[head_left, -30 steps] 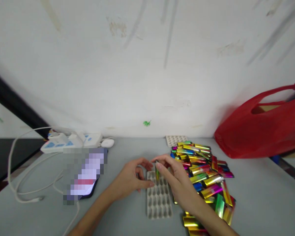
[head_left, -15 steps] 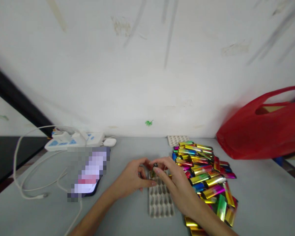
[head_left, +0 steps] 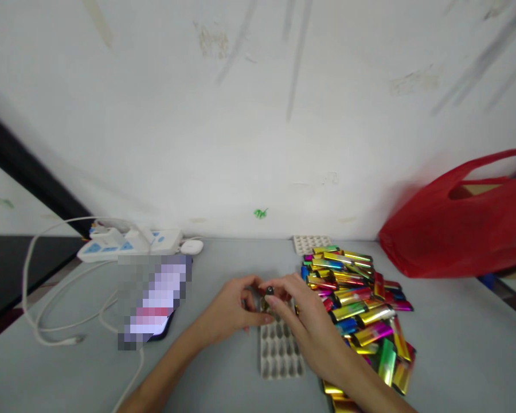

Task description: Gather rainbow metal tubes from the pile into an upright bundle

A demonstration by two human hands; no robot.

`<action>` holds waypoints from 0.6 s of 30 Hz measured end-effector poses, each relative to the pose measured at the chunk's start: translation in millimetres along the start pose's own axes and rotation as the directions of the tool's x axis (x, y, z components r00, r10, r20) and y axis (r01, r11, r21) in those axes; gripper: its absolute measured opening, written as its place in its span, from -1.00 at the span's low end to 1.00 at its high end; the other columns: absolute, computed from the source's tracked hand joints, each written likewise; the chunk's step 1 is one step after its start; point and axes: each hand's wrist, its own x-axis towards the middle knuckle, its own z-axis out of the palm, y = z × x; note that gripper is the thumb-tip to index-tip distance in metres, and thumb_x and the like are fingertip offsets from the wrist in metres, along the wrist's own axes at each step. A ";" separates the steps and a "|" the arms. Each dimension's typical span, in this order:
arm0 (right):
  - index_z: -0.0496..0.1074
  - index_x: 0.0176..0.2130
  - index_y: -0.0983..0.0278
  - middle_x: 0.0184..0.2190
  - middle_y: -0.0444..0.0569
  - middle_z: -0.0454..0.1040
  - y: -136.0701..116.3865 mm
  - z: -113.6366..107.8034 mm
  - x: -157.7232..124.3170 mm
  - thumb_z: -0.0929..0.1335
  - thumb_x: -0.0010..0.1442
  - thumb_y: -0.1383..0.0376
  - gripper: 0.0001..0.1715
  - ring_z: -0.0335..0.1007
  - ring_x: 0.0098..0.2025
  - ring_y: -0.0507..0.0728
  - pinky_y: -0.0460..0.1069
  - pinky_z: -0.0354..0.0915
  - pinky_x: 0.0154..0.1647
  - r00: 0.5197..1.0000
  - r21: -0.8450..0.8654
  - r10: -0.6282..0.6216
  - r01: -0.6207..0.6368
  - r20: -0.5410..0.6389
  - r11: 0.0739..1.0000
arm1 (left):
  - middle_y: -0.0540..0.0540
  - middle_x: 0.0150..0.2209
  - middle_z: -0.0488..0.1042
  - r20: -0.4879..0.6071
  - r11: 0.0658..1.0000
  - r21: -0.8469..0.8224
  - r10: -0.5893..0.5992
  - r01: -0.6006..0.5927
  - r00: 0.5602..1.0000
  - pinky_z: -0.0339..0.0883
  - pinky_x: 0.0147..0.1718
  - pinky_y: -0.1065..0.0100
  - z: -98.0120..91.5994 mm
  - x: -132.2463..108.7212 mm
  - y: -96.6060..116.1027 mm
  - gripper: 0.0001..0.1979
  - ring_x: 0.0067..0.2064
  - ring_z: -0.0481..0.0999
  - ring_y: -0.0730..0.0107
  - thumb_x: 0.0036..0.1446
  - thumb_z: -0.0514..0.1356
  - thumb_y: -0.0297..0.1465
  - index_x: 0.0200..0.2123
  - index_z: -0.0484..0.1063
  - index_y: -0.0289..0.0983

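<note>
A pale moulded tray [head_left: 282,358] with rows of oval cells lies on the table before me. My left hand [head_left: 232,307] curls around the tray's far left part, its thumb across the cells. My right hand [head_left: 307,318] reaches over the far right part of the tray. Between my right thumb and fingers is a shiny lighter [head_left: 270,291], its dark end upward. The lighter's lower part and the far cells are mostly hidden by my fingers. Both hands nearly touch at the fingertips. Close to my right hand lies a heap of metallic-coloured lighters [head_left: 372,315].
Behind the heap, a second pale tray [head_left: 312,245] lies against the wall. A red bag [head_left: 460,223] stands at the right. On the left are a phone [head_left: 159,304], a white power strip [head_left: 131,245], a small white case [head_left: 191,246] and a looping white cable [head_left: 47,342].
The lighter and my right fingertips have shifted very slightly. My left hand keeps its place, and the tray and heap look the same.
</note>
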 end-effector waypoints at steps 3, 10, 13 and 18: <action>0.54 0.07 0.16 -0.02 0.03 0.59 0.5 0.5 -0.5 0.33 0.59 0.17 -0.79 0.47 0.08 0.26 0.13 0.31 0.13 1.000 -0.022 -0.001 0.002 0.008 1.000 | 0.13 -0.48 0.43 0.000 1.000 -0.006 -0.001 0.001 1.000 0.40 -0.54 0.43 0.5 -0.2 0.4 -0.58 -0.47 0.47 0.39 -0.01 0.54 -0.29 -0.14 0.51 -0.30; 0.53 0.11 0.18 -0.02 0.03 0.58 6.1 -0.4 0.5 0.30 0.61 0.27 -0.77 0.46 0.08 0.24 0.13 0.31 0.15 0.997 -0.124 -0.076 0.073 -0.019 0.990 | 0.16 -0.53 0.43 -0.009 0.999 0.033 -0.013 0.013 1.000 0.35 -0.52 0.46 -1.7 0.1 -1.1 -0.49 -0.50 0.46 0.43 -0.03 0.58 -0.28 -0.06 0.55 -0.33; 0.53 0.10 0.18 -0.04 0.02 0.59 7.4 -0.9 1.4 0.31 0.60 0.29 -0.79 0.47 0.06 0.24 0.13 0.32 0.12 0.996 -0.172 -0.083 0.076 -0.031 0.982 | 0.16 -0.54 0.43 -0.009 0.999 0.041 -0.012 0.013 1.000 0.33 -0.54 0.47 -2.3 0.6 -2.2 -0.48 -0.51 0.45 0.44 -0.04 0.59 -0.26 -0.05 0.56 -0.32; 0.53 0.09 0.18 -0.03 0.01 0.62 8.4 -1.1 1.6 0.33 0.58 0.32 -0.81 0.50 0.05 0.26 0.19 0.29 0.22 0.993 -0.267 -0.116 0.104 -0.027 0.958 | 0.17 -0.55 0.40 0.008 0.999 0.030 -0.014 0.014 1.000 0.33 -0.56 0.47 -1.8 0.3 -1.2 -0.51 -0.52 0.43 0.44 -0.03 0.57 -0.28 -0.07 0.56 -0.31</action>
